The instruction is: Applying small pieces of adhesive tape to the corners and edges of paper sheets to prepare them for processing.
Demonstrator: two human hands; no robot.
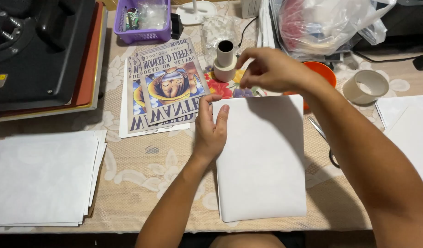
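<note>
A blank white sheet (262,160) lies flat on the table (147,170), directly before the person, long side running away from the body, its near edge close to the table's front edge. The left hand (210,128) rests palm-down on the sheet's upper left corner, fingers held together and extended forward, the thumb set slightly apart along the sheet's left margin; the forearm comes up from the lower centre of the view at a slant. The right hand (269,70) hovers over the sheet's far edge, wrist bent, fingers curled inward with fingertips drawn toward the thumb as in a pinch; what, if anything, sits between them cannot be made out. The right forearm crosses the sheet's upper right corner and runs off at the lower right. Just beyond the right hand stands a roll of pale tape (225,61) with a cardboard core upright in it. Just left of the left hand lies a stack of printed posters (168,87) showing a cartoon figure, fanned and slightly askew. A second roll of tape (365,86) lies to the right, near an orange round object (322,71) partly hidden by the right wrist. Scissors (322,138) lie beside the sheet's right edge, partly under the forearm. A pile of white sheets (43,177) occupies the table's left end, well apart. At the far side are a purple basket (142,20), a black heat press (41,50), and a clear plastic bag (326,23).
</note>
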